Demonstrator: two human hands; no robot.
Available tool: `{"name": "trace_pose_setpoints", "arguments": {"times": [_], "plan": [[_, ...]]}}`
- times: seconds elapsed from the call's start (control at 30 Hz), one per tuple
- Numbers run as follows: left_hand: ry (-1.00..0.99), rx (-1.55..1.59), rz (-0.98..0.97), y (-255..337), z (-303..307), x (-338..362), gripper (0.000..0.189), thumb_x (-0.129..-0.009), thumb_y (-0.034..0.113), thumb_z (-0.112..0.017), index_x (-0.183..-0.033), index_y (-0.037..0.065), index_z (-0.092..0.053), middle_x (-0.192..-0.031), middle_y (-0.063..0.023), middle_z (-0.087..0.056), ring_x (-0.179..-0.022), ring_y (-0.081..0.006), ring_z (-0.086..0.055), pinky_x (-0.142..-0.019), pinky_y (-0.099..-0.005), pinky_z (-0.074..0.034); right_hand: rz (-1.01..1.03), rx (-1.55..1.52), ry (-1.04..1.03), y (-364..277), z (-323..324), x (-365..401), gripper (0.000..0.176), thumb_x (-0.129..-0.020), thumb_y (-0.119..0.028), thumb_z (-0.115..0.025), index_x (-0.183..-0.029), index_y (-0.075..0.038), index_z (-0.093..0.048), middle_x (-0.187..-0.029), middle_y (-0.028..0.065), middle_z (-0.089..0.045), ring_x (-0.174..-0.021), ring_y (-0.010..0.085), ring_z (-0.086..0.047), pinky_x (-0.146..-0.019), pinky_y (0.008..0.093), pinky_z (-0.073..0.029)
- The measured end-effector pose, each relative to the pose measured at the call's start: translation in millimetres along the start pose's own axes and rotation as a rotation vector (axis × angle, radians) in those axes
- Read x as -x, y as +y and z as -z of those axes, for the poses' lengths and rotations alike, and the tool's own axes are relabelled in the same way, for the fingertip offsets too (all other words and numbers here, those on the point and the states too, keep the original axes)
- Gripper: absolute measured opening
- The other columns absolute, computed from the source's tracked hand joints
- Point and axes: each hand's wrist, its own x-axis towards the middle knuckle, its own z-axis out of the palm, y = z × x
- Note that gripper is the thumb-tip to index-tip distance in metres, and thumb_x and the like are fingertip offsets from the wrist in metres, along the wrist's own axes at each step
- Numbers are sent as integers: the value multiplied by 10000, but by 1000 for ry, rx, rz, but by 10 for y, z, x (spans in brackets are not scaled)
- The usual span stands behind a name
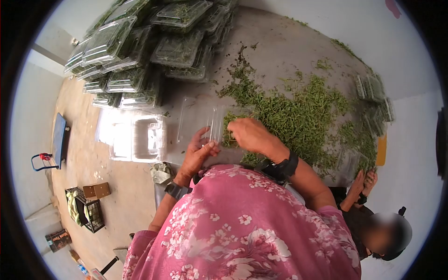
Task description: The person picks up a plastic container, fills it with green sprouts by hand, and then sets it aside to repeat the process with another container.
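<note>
An unfolded clear plastic clamshell box [193,122] lies in front of me, its lid flat to the left and its right half holding green leafy sprigs [229,139]. My left hand [199,151] grips the near edge of the box by its hinge, thumb and fingers curled. Over the filled half, my right hand [252,135] is closed with its fingertips down at the greens; what lies inside the fingers is partly hidden. A wide heap of loose green sprigs [298,116] spreads on the table just beyond and right of this hand.
Tall stacks of filled clamshells [175,49] stand at the back left. Nested clear boxes [140,137] sit at the table's left edge. At right, a co-worker's hands [361,184] are beside another clear box [350,163]. A crate [88,214] and blue trolley [59,140] are on the floor.
</note>
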Motion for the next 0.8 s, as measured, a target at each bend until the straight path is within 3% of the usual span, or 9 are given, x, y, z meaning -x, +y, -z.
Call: {"name": "trace_pose_setpoints", "arguments": {"times": [0.13,0.23,0.37,0.47,0.67,0.8], "plan": [[2,4,7,21,-12,-8,614,-899,119,-595,-1398,6,-256,-951,-122,-591,-816,-168,-593,-711,-260,-494,-187,106,232,35,173,-127,94,-758,-51,-549,-765,22,-608,-713,224,-635,-684,407,-639,-600,475,-509],[-1,-17,6,26,-15,-7,610,-897,119,-598,-1395,7,-265,-949,-118,-591,-814,-166,-592,-711,-260,-494,-216,159,146,-3,52,-254,117,-743,-42,-544,-787,33,-623,-708,239,-633,-691,400,-650,-612,469,-520],[-5,-57,-1,41,-11,-2,609,-895,121,-602,-1397,15,-274,-949,-114,-591,-809,-164,-592,-709,-260,-495,-229,188,172,57,-264,-357,134,-740,-41,-538,-811,14,-637,-726,241,-638,-705,402,-653,-620,469,-524],[-9,-24,6,-14,30,-4,602,-896,119,-601,-1398,26,-281,-952,-112,-592,-807,-164,-593,-711,-260,-496,-307,86,191,6,-160,-313,122,-761,-61,-534,-813,-7,-631,-740,231,-640,-704,396,-650,-617,470,-519],[-13,-6,18,-11,24,-31,593,-904,121,-589,-1402,38,-278,-952,-118,-590,-812,-166,-595,-720,-267,-501,-32,-67,335,-14,382,-92,70,-807,-98,-559,-834,-38,-582,-737,143,-591,-672,366,-591,-607,463,-477],[-15,2,26,-3,21,-30,602,-904,123,-587,-1405,31,-266,-954,-121,-588,-818,-169,-594,-719,-270,-501,42,112,218,-76,430,74,45,-812,-85,-568,-853,-65,-567,-752,114,-552,-759,324,-585,-677,449,-454]]}}
